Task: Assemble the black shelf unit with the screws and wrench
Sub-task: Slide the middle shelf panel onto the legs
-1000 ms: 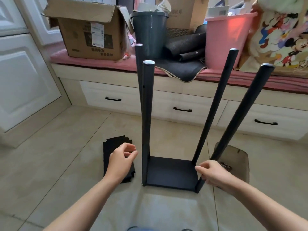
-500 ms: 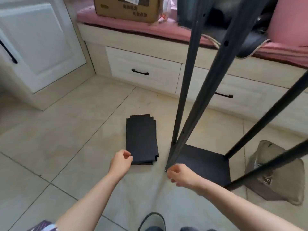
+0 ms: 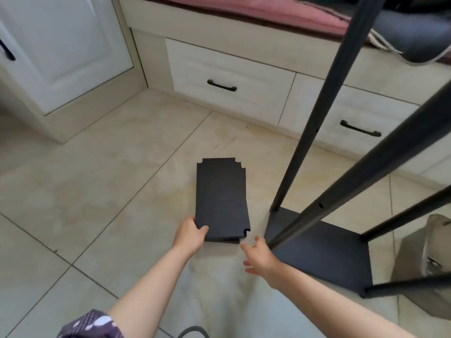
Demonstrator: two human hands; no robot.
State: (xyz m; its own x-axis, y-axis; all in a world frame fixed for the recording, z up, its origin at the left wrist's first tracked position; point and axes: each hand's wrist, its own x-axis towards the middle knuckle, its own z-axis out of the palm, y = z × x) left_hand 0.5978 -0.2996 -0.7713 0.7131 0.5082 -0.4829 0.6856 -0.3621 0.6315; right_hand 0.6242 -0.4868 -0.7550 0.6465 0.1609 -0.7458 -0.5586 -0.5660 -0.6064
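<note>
Head view, looking down at the tiled floor (image 3: 92, 191). At the far left edge of the floor a white cabinet door (image 3: 61, 45) is standing with a black handle. Along the far edge a bench with white drawers (image 3: 227, 79) is running left to right, a pink cushion (image 3: 256, 11) lying on top. Near the middle of the floor a stack of black shelf panels (image 3: 220, 196) is lying flat, notched corners showing at its far end and at its near right corner. The left hand (image 3: 189, 236) is gripping the near left corner of the stack, thumb lying on the top panel, fingers curled under the edge. The right hand (image 3: 260, 257) is hovering just beside the stack's near right corner, fingers loosely spread and holding nothing; whether a fingertip is touching the panel cannot be told. To the right, the shelf unit's base panel (image 3: 327, 257) is sitting on the floor with four black poles (image 3: 324, 98) rising from its corners, small holes visible along two of them. At the right edge of the floor a grey-brown bag (image 3: 424, 264) is lying just beside the base.
</note>
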